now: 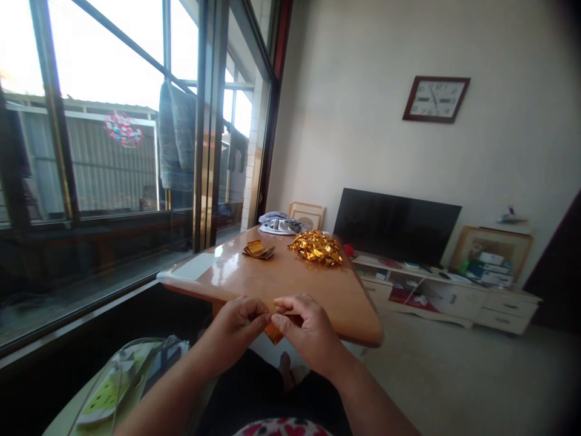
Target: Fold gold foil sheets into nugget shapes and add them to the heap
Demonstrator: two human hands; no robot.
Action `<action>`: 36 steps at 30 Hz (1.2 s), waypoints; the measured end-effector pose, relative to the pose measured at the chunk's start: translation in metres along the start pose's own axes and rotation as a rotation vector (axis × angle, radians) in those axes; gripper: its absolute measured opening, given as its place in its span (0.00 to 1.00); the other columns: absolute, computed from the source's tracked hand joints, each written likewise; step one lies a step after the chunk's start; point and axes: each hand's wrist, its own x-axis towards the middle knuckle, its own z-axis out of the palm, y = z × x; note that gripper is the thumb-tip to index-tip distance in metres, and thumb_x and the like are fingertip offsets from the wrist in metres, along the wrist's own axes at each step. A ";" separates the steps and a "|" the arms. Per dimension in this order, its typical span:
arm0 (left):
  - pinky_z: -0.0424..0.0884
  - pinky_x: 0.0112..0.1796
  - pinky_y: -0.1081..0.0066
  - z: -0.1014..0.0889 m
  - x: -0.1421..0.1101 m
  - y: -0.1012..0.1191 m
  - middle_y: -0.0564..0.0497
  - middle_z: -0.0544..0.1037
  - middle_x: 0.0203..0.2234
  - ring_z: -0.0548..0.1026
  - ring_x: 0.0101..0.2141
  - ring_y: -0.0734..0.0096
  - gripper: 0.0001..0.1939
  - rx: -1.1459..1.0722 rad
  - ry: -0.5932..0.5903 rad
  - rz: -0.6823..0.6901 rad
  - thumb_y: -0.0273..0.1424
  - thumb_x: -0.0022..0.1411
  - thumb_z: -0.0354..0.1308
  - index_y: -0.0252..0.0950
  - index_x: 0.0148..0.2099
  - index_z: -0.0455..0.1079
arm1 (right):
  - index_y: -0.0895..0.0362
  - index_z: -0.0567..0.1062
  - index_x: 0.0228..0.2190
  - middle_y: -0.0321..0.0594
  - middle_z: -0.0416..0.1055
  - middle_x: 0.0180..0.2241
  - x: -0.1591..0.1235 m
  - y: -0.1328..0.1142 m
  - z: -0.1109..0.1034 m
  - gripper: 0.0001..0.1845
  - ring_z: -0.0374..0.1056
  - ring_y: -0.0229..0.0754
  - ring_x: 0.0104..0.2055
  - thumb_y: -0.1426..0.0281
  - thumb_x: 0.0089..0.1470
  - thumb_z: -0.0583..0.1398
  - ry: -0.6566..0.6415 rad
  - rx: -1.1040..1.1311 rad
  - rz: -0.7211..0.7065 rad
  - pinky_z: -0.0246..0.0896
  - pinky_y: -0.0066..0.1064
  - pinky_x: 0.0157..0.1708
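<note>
At the lower centre of the frame, left hand (pixel 242 330) and right hand (pixel 306 330) meet just beyond the near edge of the wooden table (pixel 290 289). Thumb and fingers of each pinch one piece of orange-gold foil (pixel 273 333), which hangs between them, its lower end pointed. Centre of frame, on the tabletop: a heap of shiny gold folded pieces (pixel 318 247); left of it, apart, a small stack of foil sheets (pixel 258 249). Behind both: bundled cloth (pixel 279 223).
</note>
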 end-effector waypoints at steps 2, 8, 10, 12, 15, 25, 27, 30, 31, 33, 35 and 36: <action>0.61 0.17 0.80 0.002 0.000 0.001 0.53 0.75 0.21 0.68 0.19 0.77 0.15 0.007 -0.024 -0.020 0.42 0.62 0.62 0.34 0.32 0.75 | 0.52 0.83 0.34 0.39 0.78 0.32 0.000 -0.003 0.003 0.07 0.70 0.44 0.37 0.63 0.58 0.65 -0.059 0.003 0.024 0.62 0.34 0.40; 0.62 0.18 0.78 0.003 0.001 -0.002 0.54 0.75 0.20 0.67 0.17 0.78 0.17 -0.078 -0.036 -0.094 0.45 0.60 0.64 0.33 0.34 0.75 | 0.55 0.80 0.30 0.36 0.75 0.27 -0.003 0.002 0.003 0.13 0.68 0.40 0.32 0.61 0.62 0.61 -0.065 0.098 0.124 0.61 0.30 0.33; 0.63 0.18 0.78 0.003 0.001 -0.001 0.53 0.76 0.21 0.67 0.17 0.78 0.19 -0.113 -0.023 -0.101 0.46 0.59 0.64 0.33 0.34 0.75 | 0.56 0.80 0.30 0.35 0.74 0.27 -0.004 0.004 0.002 0.14 0.67 0.40 0.31 0.60 0.62 0.61 -0.057 0.109 0.149 0.61 0.29 0.32; 0.62 0.18 0.78 0.003 0.001 0.000 0.52 0.77 0.21 0.68 0.18 0.77 0.19 -0.138 -0.017 -0.102 0.47 0.59 0.65 0.33 0.34 0.76 | 0.56 0.80 0.31 0.35 0.73 0.27 -0.004 0.005 0.002 0.15 0.66 0.40 0.31 0.59 0.62 0.61 -0.057 0.116 0.168 0.60 0.29 0.32; 0.62 0.18 0.78 0.004 0.001 0.003 0.52 0.77 0.21 0.69 0.18 0.77 0.19 -0.144 -0.027 -0.111 0.47 0.59 0.65 0.33 0.34 0.76 | 0.56 0.80 0.32 0.36 0.73 0.27 -0.006 0.007 0.003 0.16 0.65 0.40 0.31 0.58 0.62 0.60 -0.066 0.123 0.177 0.60 0.29 0.32; 0.64 0.20 0.78 -0.002 0.001 0.001 0.52 0.76 0.23 0.68 0.19 0.78 0.18 -0.156 -0.082 -0.100 0.45 0.61 0.64 0.33 0.35 0.75 | 0.57 0.79 0.32 0.36 0.72 0.27 -0.007 0.009 0.004 0.17 0.64 0.39 0.30 0.57 0.63 0.59 -0.095 0.144 0.190 0.58 0.29 0.31; 0.64 0.21 0.78 -0.004 0.001 0.001 0.52 0.76 0.23 0.68 0.20 0.77 0.19 -0.154 -0.087 -0.099 0.46 0.61 0.63 0.33 0.34 0.75 | 0.57 0.79 0.32 0.35 0.71 0.27 -0.007 0.008 0.005 0.17 0.64 0.39 0.31 0.57 0.64 0.59 -0.099 0.140 0.179 0.59 0.29 0.32; 0.66 0.23 0.77 -0.007 0.002 0.000 0.52 0.75 0.22 0.69 0.22 0.75 0.20 -0.130 -0.083 -0.095 0.47 0.62 0.62 0.33 0.32 0.75 | 0.57 0.78 0.32 0.35 0.71 0.27 -0.006 0.008 0.005 0.17 0.64 0.38 0.31 0.57 0.64 0.59 -0.097 0.131 0.167 0.59 0.28 0.33; 0.67 0.25 0.76 -0.007 0.003 -0.001 0.52 0.75 0.23 0.70 0.23 0.74 0.20 -0.119 -0.075 -0.091 0.47 0.62 0.62 0.33 0.31 0.75 | 0.58 0.78 0.32 0.35 0.70 0.27 -0.005 0.009 0.005 0.17 0.63 0.38 0.31 0.58 0.64 0.59 -0.095 0.130 0.166 0.59 0.28 0.33; 0.69 0.29 0.75 -0.009 0.003 -0.002 0.50 0.76 0.24 0.71 0.26 0.72 0.22 -0.098 -0.040 -0.091 0.47 0.64 0.60 0.33 0.30 0.75 | 0.58 0.78 0.32 0.35 0.69 0.26 -0.005 0.009 0.004 0.18 0.63 0.38 0.30 0.57 0.63 0.59 -0.085 0.136 0.173 0.58 0.28 0.32; 0.70 0.32 0.74 -0.008 0.004 0.000 0.48 0.79 0.26 0.73 0.30 0.69 0.24 -0.103 0.014 -0.104 0.48 0.66 0.57 0.32 0.31 0.77 | 0.58 0.78 0.32 0.34 0.68 0.26 -0.004 0.009 0.003 0.18 0.61 0.37 0.30 0.57 0.63 0.59 -0.068 0.142 0.184 0.58 0.28 0.31; 0.71 0.33 0.74 -0.007 0.004 0.001 0.47 0.79 0.27 0.74 0.31 0.68 0.24 -0.121 0.035 -0.113 0.49 0.66 0.56 0.32 0.32 0.77 | 0.58 0.78 0.32 0.34 0.67 0.25 -0.003 0.009 0.002 0.18 0.60 0.37 0.29 0.57 0.63 0.60 -0.057 0.146 0.191 0.57 0.28 0.31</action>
